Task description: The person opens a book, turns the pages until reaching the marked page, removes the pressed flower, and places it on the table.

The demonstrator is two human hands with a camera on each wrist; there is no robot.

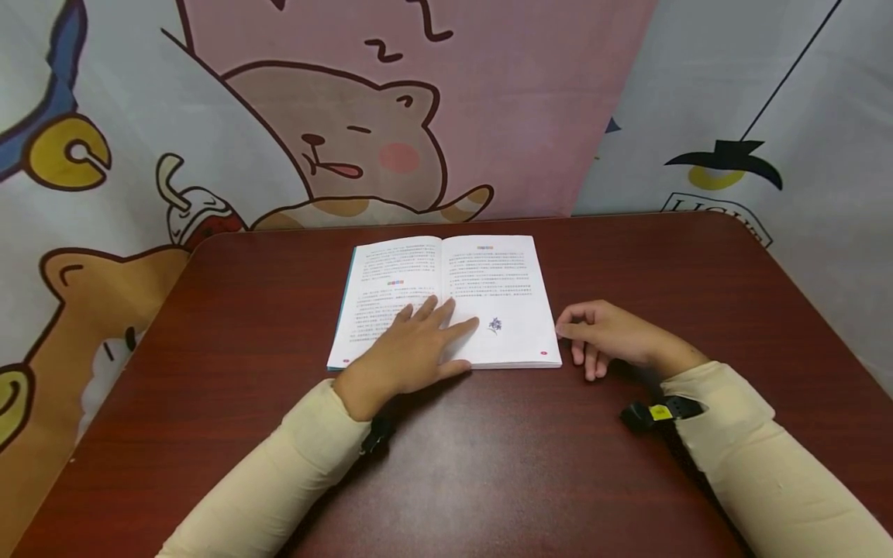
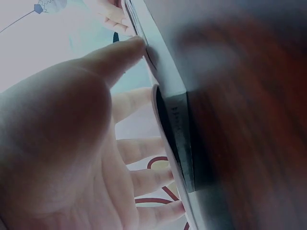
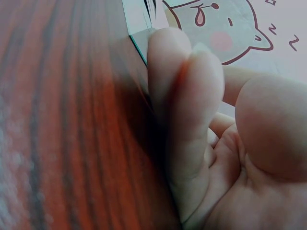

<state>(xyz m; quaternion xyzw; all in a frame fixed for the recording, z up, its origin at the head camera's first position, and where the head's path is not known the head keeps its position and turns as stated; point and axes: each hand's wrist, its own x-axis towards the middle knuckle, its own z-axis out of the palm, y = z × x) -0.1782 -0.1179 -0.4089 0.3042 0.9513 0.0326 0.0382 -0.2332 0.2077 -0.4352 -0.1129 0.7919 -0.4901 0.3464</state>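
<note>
An open book (image 1: pixel 502 271) lies on the table with printed text on both pages and a small flower drawing low on the right page. My left hand (image 1: pixel 412 349) rests flat across the lower middle of the book, fingers spread over the fold and thumb near the bottom edge. In the left wrist view its straight fingers reach over the page edge (image 2: pixel 172 143). My right hand (image 1: pixel 603 333) is at the book's right edge, thumb and bent index fingertip right at the pages. Other fingers (image 3: pixel 196 96) cover that contact in the right wrist view, so I cannot tell whether it pinches a page.
A dark red-brown wooden table (image 1: pixel 488 449) carries the book. Behind it hangs a cloth (image 1: pixel 530 101) printed with cartoon animals. Both forearms wear light sleeves (image 1: pixel 279 473), with a dark wrist strap (image 1: pixel 663 412) on the right.
</note>
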